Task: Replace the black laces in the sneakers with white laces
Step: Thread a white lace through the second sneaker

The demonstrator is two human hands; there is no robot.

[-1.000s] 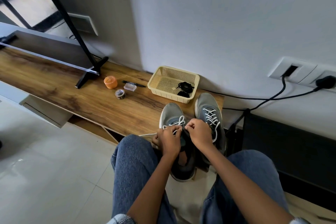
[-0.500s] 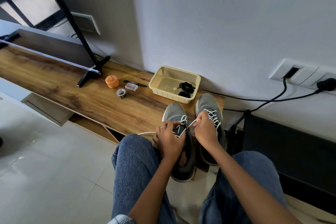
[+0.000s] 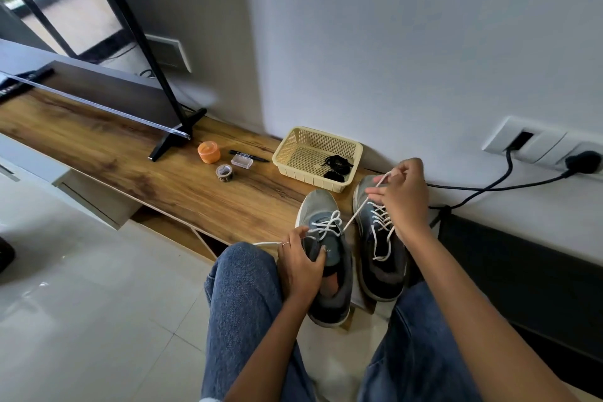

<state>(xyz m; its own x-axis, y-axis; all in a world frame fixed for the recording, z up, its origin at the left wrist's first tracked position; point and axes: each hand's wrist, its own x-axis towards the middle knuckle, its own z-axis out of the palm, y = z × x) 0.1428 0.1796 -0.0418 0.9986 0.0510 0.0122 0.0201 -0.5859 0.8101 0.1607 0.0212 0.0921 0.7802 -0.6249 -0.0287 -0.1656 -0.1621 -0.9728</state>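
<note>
Now the right hand (image 3: 403, 196) pinches the free end of the white lace (image 3: 355, 214) and holds it up and away, over the toe of the right sneaker (image 3: 380, 238). The lace runs taut in a straight diagonal from those fingers down and to the left, into an eyelet partway up the left sneaker (image 3: 326, 258). That line is what the coming move turns on: the eyelet lies below and left of the pinch, so the pull has to go on along the lace's own length, up and to the right. The left hand (image 3: 300, 266) is the nearer one to the eyelets; its fingers and thumb grip the tongue and side of the left sneaker and steady it. Another strand of white lace trails off to the left past the knee.

Compared with half a second ago, the right hand has travelled well up and to the right, and the lace has drawn out long and tight. The left hand has stayed on the shoe.

The right sneaker already wears white lacing. The black laces (image 3: 336, 166) lie in the cream basket (image 3: 295, 140) on the wooden shelf (image 3: 146, 170).
</note>
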